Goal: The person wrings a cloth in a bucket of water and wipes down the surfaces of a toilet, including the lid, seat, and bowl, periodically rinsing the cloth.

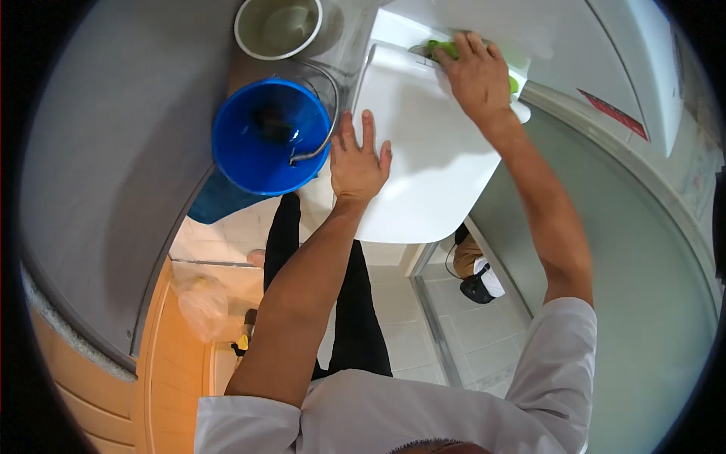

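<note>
My left hand (359, 165) lies with fingers spread at the left edge of a white toilet lid (423, 159), close to the rim of a blue bucket (227, 163). The bucket has a metal handle and holds something dark. At the lid's far end, my right hand (479, 76) is over a green cloth or sponge (444, 50), its fingers bent against it. Another bit of green (513, 85) shows at the right of that hand. The lid lies down flat.
A white tub (278, 29) stands beyond the bucket. Grey panel (113, 151) fills the left side, a frosted door (605, 219) the right. A plastic bag (203, 303) lies at the lower left. Dark and tan items (476, 284) show beyond the door frame.
</note>
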The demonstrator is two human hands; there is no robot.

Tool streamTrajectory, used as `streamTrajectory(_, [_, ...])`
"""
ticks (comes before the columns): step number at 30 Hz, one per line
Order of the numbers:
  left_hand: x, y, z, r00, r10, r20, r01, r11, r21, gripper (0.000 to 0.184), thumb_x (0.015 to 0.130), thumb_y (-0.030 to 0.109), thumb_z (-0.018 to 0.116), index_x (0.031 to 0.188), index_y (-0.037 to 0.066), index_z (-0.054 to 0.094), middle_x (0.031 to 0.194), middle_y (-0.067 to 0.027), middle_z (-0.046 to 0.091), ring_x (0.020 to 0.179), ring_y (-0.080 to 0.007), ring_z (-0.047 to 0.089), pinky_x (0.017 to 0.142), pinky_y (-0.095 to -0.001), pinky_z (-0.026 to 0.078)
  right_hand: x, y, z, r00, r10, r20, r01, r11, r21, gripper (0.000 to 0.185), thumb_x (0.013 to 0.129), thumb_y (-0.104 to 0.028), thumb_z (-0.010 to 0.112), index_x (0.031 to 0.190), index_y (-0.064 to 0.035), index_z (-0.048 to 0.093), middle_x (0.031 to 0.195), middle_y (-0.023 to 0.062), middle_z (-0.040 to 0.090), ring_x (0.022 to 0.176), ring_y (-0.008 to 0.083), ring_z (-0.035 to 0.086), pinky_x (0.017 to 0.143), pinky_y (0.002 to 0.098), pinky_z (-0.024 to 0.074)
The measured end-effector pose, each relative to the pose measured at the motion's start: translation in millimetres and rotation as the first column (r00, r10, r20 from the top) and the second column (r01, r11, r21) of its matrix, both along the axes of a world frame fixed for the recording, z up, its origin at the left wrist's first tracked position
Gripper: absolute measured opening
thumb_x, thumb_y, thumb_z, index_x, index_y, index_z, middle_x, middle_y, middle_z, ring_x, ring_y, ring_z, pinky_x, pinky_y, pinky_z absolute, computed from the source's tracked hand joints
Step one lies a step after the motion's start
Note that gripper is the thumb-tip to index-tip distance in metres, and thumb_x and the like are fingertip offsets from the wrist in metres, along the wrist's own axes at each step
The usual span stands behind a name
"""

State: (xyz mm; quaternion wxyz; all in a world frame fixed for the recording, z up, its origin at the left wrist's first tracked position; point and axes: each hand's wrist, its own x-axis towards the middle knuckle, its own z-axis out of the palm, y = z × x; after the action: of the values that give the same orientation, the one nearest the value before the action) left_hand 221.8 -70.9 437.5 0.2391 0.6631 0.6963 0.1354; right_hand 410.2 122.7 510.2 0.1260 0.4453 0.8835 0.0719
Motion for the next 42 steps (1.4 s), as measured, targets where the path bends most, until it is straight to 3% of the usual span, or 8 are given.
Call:
streamTrajectory(3, [-2,-2,1,0.999,0.000,-0.048,0.001,1.000,0.014,0.071,0.097,0.039,0.062,0.157,0.009,0.041,0.153,-0.0306,0.038,0.118,-0.0471,0.051,0.101,-0.0529,0.048,-3,4,-3,0.935,-0.322,-0.150,0.251,0.898,-0.363,0.036,0.094,-0.011,0.060,0.127,-0.0168,0.073,0.121,0.0090,0.063,0.120,0.0292,0.057,0.097,0.0439,0.0547])
streamTrajectory(11, [-2,-1,-1,0.999,-0.002,0.043,0.002,1.000,-0.014,0.070,0.097,0.039,0.062,0.157,0.009,0.041,0.155,-0.0311,0.037,0.122,-0.0474,0.050,0.102,-0.0524,0.048,-21,4,-35,0.787,-0.515,-0.339,0.467,0.857,-0.217,0.031,0.094,-0.008,0.060,0.121,-0.0104,0.075,0.113,0.0117,0.069,0.106,0.0307,0.066,0.089,0.0429,0.0571])
streamTrajectory(13, [-5,2,-2,0.999,-0.009,0.042,0.009,1.000,0.004,0.071,0.097,0.038,0.063,0.157,0.007,0.040,0.153,-0.0318,0.037,0.122,-0.0479,0.049,0.101,-0.0525,0.049,-36,6,-22,0.509,-0.584,-0.632,0.311,0.810,-0.497,0.029,0.092,-0.007,0.062,0.117,-0.0086,0.076,0.110,0.0128,0.069,0.106,0.0313,0.063,0.090,0.0428,0.0543])
streamTrajectory(16, [-7,-2,1,0.998,-0.038,0.046,0.038,0.999,0.001,0.072,0.096,0.037,0.064,0.156,0.005,0.040,0.152,-0.0325,0.037,0.121,-0.0478,0.049,0.100,-0.0521,0.049,-28,6,-31,0.833,-0.227,-0.504,0.108,0.961,-0.253,0.031,0.091,-0.006,0.062,0.118,-0.0104,0.077,0.109,0.0126,0.068,0.105,0.0316,0.059,0.092,0.0430,0.0504])
streamTrajectory(19, [-6,2,0,0.999,-0.028,0.040,0.027,1.000,0.005,0.070,0.096,0.037,0.064,0.155,0.006,0.042,0.152,-0.0320,0.038,0.121,-0.0469,0.049,0.100,-0.0514,0.050,-27,0,-19,0.901,-0.299,-0.315,0.222,0.940,-0.258,0.033,0.090,-0.005,0.061,0.118,-0.0121,0.077,0.110,0.0113,0.068,0.104,0.0317,0.056,0.094,0.0440,0.0483])
streamTrajectory(27, [-5,0,1,0.999,-0.005,0.045,0.004,1.000,0.018,0.070,0.096,0.037,0.064,0.155,0.007,0.044,0.153,-0.0302,0.039,0.121,-0.0464,0.050,0.101,-0.0516,0.049,-26,24,-31,0.905,-0.288,-0.314,0.086,0.846,-0.526,0.038,0.089,-0.002,0.057,0.117,-0.0160,0.079,0.113,0.0078,0.067,0.121,0.0309,0.057,0.102,0.0430,0.0511])
streamTrajectory(35, [-6,0,0,0.999,0.034,0.029,-0.034,0.999,-0.003,0.069,0.094,0.038,0.065,0.155,0.010,0.045,0.155,-0.0275,0.038,0.124,-0.0459,0.050,0.102,-0.0524,0.049,3,-2,-50,0.699,-0.528,-0.483,0.448,0.849,-0.280,0.035,0.088,0.002,0.053,0.108,-0.0085,0.079,0.094,0.0136,0.068,0.084,0.0381,0.067,0.080,0.0450,0.0546])
streamTrajectory(42, [1,1,3,0.998,0.052,-0.024,-0.052,0.999,-0.002,0.071,0.093,0.035,0.065,0.156,0.010,0.043,0.152,-0.0258,0.039,0.124,-0.0470,0.049,0.103,-0.0538,0.048,-31,16,-54,0.775,-0.270,-0.572,0.086,0.941,-0.328,0.036,0.087,0.001,0.055,0.110,-0.0120,0.079,0.100,0.0135,0.068,0.097,0.0350,0.063,0.087,0.0441,0.0516])
